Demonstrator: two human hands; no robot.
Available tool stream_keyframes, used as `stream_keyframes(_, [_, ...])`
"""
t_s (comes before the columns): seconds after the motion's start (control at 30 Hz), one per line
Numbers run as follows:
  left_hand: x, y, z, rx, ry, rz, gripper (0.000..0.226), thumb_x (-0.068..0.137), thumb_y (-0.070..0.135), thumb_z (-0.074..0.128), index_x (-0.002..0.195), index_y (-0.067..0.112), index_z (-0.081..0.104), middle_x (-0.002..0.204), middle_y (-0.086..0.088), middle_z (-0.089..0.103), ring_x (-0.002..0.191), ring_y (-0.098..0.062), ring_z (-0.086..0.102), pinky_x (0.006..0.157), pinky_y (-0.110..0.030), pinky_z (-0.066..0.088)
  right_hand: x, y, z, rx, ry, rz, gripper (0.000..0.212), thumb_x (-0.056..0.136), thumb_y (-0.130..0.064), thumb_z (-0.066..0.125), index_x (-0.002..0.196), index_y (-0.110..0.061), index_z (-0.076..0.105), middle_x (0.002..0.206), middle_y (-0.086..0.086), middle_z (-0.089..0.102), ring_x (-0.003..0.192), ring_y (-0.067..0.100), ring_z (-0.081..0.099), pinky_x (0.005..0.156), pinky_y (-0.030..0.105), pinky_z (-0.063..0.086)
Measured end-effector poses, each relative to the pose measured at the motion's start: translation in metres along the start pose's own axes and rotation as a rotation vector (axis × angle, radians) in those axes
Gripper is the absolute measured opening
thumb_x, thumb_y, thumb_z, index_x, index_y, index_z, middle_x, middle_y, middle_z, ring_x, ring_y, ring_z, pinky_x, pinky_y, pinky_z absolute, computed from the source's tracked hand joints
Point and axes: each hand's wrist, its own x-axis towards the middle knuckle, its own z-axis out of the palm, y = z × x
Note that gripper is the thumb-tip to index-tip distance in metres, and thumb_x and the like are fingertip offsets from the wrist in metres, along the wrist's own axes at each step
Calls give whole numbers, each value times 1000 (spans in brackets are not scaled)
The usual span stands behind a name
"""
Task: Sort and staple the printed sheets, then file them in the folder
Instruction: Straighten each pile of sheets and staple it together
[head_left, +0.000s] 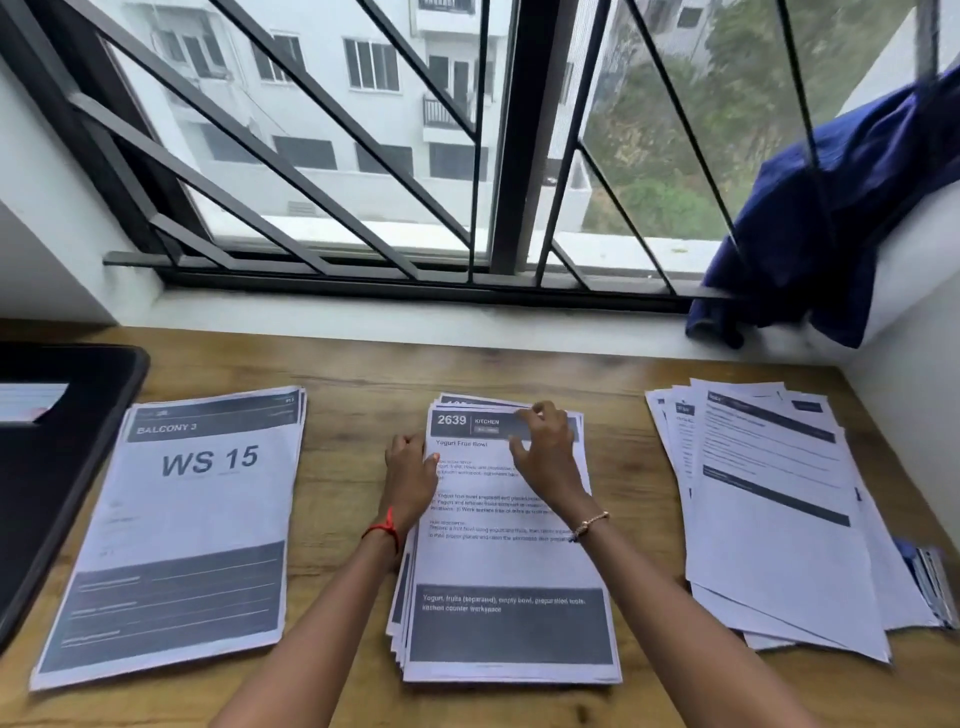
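Closest to me, by the near edge of the pale wooden desk (353, 395), lies the middle stack of printed white sheets with dark grey bands (511, 623). Its top page is headed "2639 KITCHEN". My left hand (410, 473) lies against that stack's left edge with its fingers curled. I cannot tell whether they grip the paper or only rest there. My right hand (545, 449) is over the header, fingers bent and spread, tips touching the top sheet. Whether it pinches the sheet I cannot tell.

Towards the desk's left side is a squared stack of printed sheets titled "WS 15" (176, 519), well apart from the middle one. Near the right edge a loosely fanned stack of printed sheets (769, 493) spreads out. A flat black folder (57, 467) lies at the left edge, just beside the "WS 15" pile.

Beyond the far edge, a crumpled dark blue cloth (831, 218) hangs over the white sill at the far right corner, in front of the black metal window grille (519, 135).
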Motion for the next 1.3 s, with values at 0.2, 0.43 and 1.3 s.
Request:
stream_keyframes(0.2, [5,0,3,-78,34,21,39,91,13,55,129,7,51,119,-16,43,118,-29,37,99,-27,28,42,-40,23,12,-285,-271,40,83,-6,64,122,-5,58,122,15,52,118,29,44,98,35,37])
stream_keyframes(0.43, [0,-9,11,-105,121,52,49,86,15,62,133,8,47,121,-17,42,117,-29,37,100,-28,28,67,-54,46,-150,-415,-228,38,76,-14,73,110,-3,62,116,11,52,111,30,43,85,38,41])
stream_keyframes(1.3, [-4,-10,27,-75,302,80,54,79,16,71,129,6,52,121,-13,46,114,-24,45,97,-32,41,53,-33,54,190,-219,-210,38,65,0,77,100,4,64,101,15,55,101,26,48,83,13,30])
